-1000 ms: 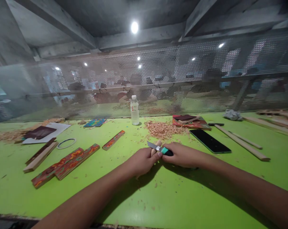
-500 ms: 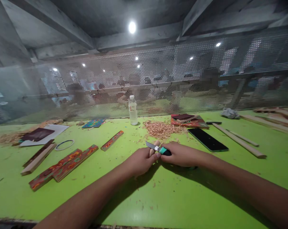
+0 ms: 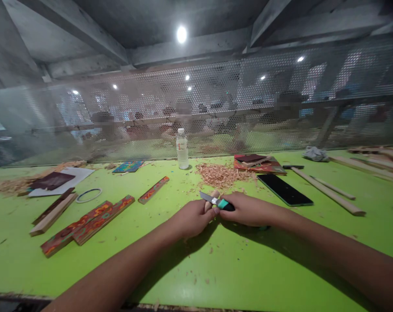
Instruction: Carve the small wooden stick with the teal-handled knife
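My left hand (image 3: 192,217) is closed round a short pale wooden piece (image 3: 212,196), whose rounded tip sticks up between the two hands. My right hand (image 3: 247,209) grips a small knife (image 3: 216,201) with a teal and black handle; its grey blade points left and lies against the wooden tip. Both hands rest together on the green table (image 3: 216,268) near its middle. A heap of wood shavings (image 3: 221,175) lies just beyond them.
A black phone (image 3: 284,190) lies right of the hands, with long wooden sticks (image 3: 326,192) further right. Painted wooden strips (image 3: 86,221), a plain strip (image 3: 52,214), a ring (image 3: 89,195) and sheets lie left. A water bottle (image 3: 182,149) stands before a perforated metal screen (image 3: 281,95).
Hands, knife and wooden piece keep nearly the same pose. The view shifts slightly; nothing on the table has moved.
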The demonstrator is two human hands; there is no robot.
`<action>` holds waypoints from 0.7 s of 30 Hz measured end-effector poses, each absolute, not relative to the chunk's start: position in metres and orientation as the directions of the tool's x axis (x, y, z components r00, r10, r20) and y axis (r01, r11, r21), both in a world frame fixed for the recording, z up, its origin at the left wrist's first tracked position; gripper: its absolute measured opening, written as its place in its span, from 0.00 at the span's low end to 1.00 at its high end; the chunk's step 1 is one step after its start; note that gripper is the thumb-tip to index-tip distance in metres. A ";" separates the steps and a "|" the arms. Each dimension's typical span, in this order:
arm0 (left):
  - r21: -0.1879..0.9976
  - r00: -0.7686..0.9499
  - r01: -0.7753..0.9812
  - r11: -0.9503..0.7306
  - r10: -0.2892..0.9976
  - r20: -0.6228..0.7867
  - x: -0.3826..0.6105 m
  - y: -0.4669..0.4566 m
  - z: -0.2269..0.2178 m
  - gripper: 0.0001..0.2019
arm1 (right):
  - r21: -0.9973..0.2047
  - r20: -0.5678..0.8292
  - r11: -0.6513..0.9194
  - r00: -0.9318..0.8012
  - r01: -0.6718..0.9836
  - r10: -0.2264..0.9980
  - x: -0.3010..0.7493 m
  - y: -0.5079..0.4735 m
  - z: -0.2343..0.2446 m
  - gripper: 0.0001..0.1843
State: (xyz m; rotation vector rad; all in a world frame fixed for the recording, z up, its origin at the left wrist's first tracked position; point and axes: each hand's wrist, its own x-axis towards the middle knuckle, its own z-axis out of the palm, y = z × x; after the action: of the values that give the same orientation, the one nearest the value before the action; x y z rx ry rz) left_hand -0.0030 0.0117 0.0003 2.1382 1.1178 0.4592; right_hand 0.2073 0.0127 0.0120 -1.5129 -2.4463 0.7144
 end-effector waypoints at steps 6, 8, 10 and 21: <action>0.695 0.565 0.594 -0.405 0.825 -0.003 -0.003 0.011 0.001 0.17 | -0.486 -0.084 0.376 -0.470 0.789 0.879 0.207 0.014 0.010 0.12; 0.690 0.565 0.598 -0.408 0.825 -0.002 -0.003 0.011 0.001 0.17 | -0.487 -0.084 0.379 -0.474 0.787 0.876 0.207 0.014 0.010 0.12; 0.685 0.565 0.601 -0.411 0.825 -0.001 -0.003 0.011 0.002 0.17 | -0.489 -0.085 0.381 -0.478 0.785 0.874 0.207 0.014 0.010 0.12; 0.680 0.578 0.596 -0.427 0.816 0.005 -0.003 0.012 0.001 0.18 | -0.485 -0.082 0.379 -0.472 0.788 0.878 0.207 0.014 0.010 0.12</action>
State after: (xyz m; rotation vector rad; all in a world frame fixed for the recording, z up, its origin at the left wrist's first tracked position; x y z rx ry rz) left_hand -0.0030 0.0120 0.0014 2.1717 1.1195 0.4454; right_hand 0.2068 0.0143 0.0101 -1.4970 -2.4459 0.6996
